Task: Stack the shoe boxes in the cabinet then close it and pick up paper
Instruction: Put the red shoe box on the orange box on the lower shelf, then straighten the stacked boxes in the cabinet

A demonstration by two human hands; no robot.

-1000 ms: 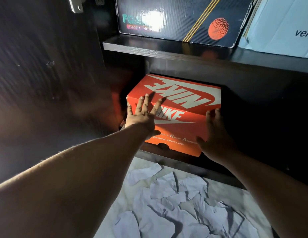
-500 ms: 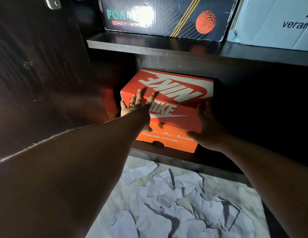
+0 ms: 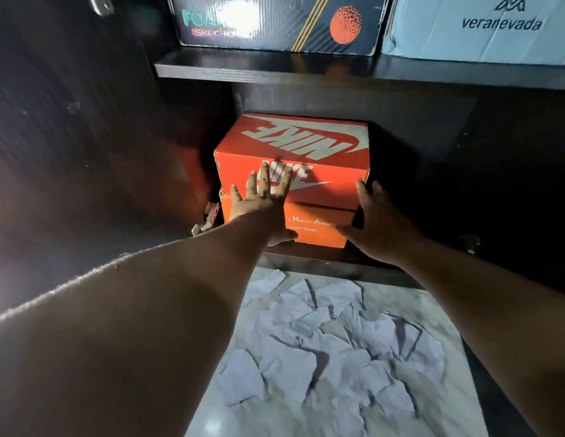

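Orange shoe box (image 3: 294, 171) sits deeper under the shelf; left hand (image 3: 262, 203) lower on its front; right hand (image 3: 379, 225) at its right corner.

Dark, almost black wood fills most of the frame: an open door panel (image 3: 70, 127) takes up the left side, with a metal hinge (image 3: 100, 4) at the upper left corner and another (image 3: 207, 220) lower down by the compartment's edge. A shelf board (image 3: 306, 69) runs across the upper part, catching a dull sheen of light. The pale marble-look floor (image 3: 212, 417) spreads over the lower middle (a bright glare glows at the far left edge).
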